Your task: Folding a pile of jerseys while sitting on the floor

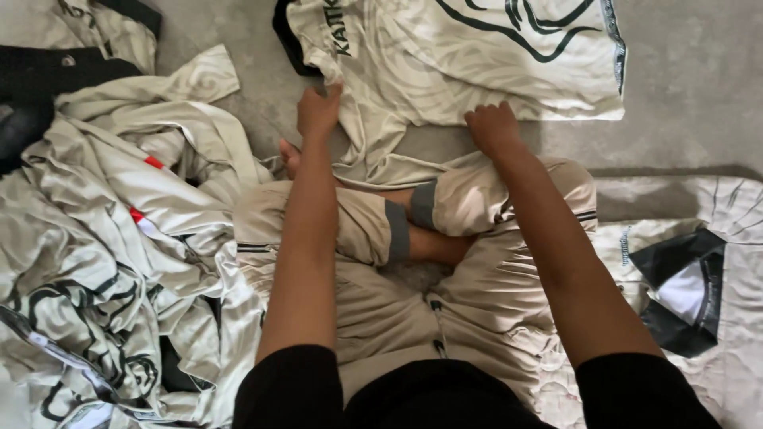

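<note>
Here – left hand [319, 111] grips cream shirt [445, 59] – right hand [493, 127] presses hem

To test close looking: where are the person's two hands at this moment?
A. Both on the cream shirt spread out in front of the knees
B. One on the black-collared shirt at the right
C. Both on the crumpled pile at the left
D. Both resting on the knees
A: the left hand grips the edge of the cream shirt, and the right hand presses on its hem.
</note>
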